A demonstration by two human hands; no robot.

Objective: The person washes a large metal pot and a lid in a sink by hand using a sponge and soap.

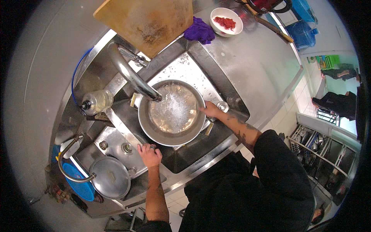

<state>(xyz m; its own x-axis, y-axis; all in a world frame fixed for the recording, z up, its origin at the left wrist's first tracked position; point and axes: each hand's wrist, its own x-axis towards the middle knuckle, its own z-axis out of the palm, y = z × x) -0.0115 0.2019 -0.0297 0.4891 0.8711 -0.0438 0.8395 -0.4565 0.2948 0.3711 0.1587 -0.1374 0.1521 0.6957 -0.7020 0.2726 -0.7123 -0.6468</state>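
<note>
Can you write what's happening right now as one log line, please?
left hand: at sink divider; right hand: touching pot; pot: in basin, frothy water inside; faucet: spout over pot

The right grip holds a metal pot under the faucet.
</note>
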